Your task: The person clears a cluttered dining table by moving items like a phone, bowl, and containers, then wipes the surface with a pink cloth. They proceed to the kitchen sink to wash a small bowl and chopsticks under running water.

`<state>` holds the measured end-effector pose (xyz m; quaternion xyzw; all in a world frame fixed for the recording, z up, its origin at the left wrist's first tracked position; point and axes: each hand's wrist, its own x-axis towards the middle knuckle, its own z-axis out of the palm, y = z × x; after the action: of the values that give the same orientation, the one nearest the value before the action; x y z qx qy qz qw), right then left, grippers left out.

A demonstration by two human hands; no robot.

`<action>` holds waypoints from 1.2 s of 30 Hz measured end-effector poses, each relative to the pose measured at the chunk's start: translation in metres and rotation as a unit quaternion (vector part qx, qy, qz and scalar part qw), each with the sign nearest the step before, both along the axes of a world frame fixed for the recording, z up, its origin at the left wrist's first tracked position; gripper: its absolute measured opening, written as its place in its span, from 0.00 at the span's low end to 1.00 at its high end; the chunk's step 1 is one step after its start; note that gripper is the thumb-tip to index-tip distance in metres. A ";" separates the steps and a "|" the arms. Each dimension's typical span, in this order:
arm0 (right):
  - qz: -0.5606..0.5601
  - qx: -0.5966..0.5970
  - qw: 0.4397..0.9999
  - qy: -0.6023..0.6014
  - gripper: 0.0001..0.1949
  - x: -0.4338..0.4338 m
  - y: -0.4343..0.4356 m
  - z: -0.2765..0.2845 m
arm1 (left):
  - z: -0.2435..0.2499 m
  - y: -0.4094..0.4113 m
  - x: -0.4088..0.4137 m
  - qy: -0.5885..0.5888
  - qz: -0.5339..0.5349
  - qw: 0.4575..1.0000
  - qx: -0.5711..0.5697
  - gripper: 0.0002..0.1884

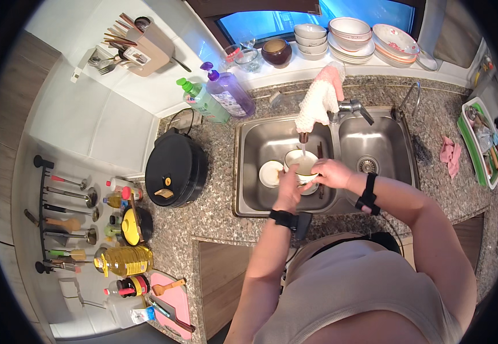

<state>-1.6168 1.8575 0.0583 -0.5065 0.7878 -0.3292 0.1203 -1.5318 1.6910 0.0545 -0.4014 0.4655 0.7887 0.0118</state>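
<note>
Both hands hold a white bowl (301, 165) over the left basin of the steel double sink (255, 200). My left hand (290, 189) grips its near left side; my right hand (334, 173) has its right rim. Water runs from the faucet spout (303, 137) into the bowl, where liquid shows. A small white dish (270, 173) with a brownish stain lies in the basin, left of the bowl. Chopsticks (320, 150) lie at the basin's right side, partly hidden by my right hand. Beneath the bowl another dish shows only in part.
A pink and white cloth (320, 101) drapes over the faucet. Purple (232, 95) and green (204, 101) pump bottles stand behind the sink's left corner. A black round appliance (176, 170) sits to the left. Stacked bowls (310, 41) line the sill. A pink rag (450, 157) lies right.
</note>
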 end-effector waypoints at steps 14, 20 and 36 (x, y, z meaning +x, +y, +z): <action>-0.176 -0.054 0.729 -0.660 0.16 0.027 -0.047 0.018 | 0.050 -0.076 0.033 -0.027 -0.295 0.929 -0.223 0.39; -0.125 -0.040 0.844 -0.520 0.15 0.046 -0.073 0.100 | 0.114 -0.191 0.025 0.040 -0.336 0.781 -0.525 0.31; -0.277 0.060 0.905 0.318 0.05 -0.061 -0.253 0.162 | 0.177 -0.278 -0.127 0.200 -0.199 0.486 -0.827 0.42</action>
<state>-1.6778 1.6048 0.2205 -0.3380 0.9109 -0.1223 -0.2025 -1.6592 1.4126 0.2311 0.0456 0.9608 0.0760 -0.2627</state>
